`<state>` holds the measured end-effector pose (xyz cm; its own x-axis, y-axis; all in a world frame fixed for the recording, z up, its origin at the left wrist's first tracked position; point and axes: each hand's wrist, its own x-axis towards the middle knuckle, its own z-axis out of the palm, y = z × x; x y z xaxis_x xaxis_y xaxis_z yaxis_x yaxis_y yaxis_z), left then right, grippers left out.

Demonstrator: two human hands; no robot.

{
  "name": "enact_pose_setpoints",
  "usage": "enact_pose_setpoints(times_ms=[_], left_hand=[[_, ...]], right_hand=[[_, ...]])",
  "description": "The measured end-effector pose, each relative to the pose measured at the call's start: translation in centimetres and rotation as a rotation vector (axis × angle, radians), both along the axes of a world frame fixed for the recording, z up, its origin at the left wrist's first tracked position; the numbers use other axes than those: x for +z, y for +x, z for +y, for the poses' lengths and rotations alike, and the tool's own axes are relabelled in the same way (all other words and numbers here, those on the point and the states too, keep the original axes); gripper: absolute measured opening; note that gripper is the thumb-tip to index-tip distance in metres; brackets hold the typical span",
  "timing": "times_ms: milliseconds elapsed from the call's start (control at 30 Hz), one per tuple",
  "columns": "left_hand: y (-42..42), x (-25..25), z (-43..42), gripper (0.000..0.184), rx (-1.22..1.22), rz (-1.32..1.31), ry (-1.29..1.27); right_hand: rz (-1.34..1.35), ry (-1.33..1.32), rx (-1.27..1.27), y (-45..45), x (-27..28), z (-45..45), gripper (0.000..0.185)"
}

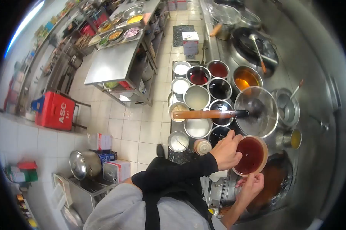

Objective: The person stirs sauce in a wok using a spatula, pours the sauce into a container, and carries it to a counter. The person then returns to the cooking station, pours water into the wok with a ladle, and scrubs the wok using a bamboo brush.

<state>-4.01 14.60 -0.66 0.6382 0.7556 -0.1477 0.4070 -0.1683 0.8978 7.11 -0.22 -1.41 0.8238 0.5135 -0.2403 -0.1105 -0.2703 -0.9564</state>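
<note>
Landmark: bowl, round, off-white wall, filled with dark red liquid. It is held between both hands, in front of the person, on the stove side. All directions below are as in the head view.

Left hand: at the bowl's left and upper-left edge, grasping the rim; forearm comes in from the left in a black sleeve.

Right hand: at the bowl's lower edge, pinching the rim with the fingertips; some fingers curl behind and cannot be fully made out.

Key relation: the wok, with reddish-brown contents, lies below and to the right of the bowl. The bowl's lower-right edge overlaps it in view; height gap cannot be told. Right hand is nearer the wok, left hand farther, with the bowl between. Bowl is round from above, so no long axis to record; the two grips sit on adjoining sides rather than opposite. Tilt of the bowl: uncertain.

Around the bowl: small metal cup with yellow contents, to the right; jar with a pale lid, to the left, past the left hand; pan, above and near. A wooden handle runs roughly horizontally, above and left of the bowl, across several pots; its dark end reaches the pan.
</note>
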Motion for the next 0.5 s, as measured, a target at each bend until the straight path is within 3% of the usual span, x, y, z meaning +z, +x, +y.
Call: enact_pose_setpoints(times_ms=[167, 500], left_hand=[[-10.8, 2.1, 4.6, 0.050, 0.211, -0.192, 0.114], [-43.6, 1.4, 19.9, 0.040, 0.559, 0.005, 0.153]], right_hand=[[-0.001, 0.018, 0.161, -7.9, 2.8, 6.9, 0.003], [0.127, 0.025, 0.568, -36.1, 0.8, 28.1, 0.010]])
